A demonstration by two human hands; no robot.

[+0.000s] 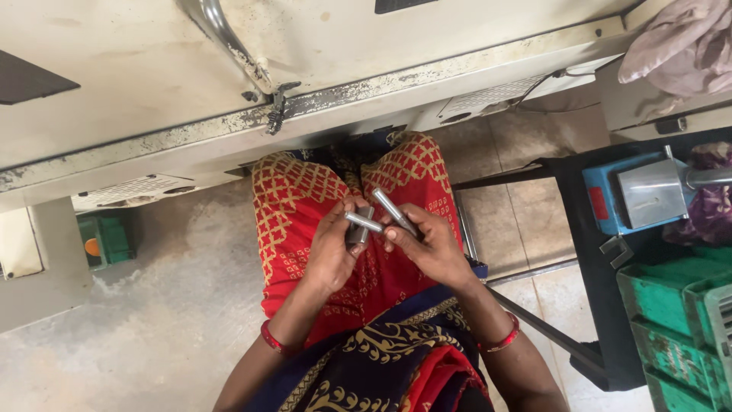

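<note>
Over the red patterned lap cloth (305, 198), left hand (332, 248) and right hand (427, 244) each pinch short grey metal pins (364, 223); a loose fingertip grip could probably drop one to the floor.

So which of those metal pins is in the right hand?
The longer pin, slanting up and left from the right hand. The other pin lies nearly level in the left hand.

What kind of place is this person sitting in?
Most likely a small factory or workshop. A worn cream machine bench stands in front, green crates are stacked beside a blue metal fixture, and both hands hold short metal rods.
</note>
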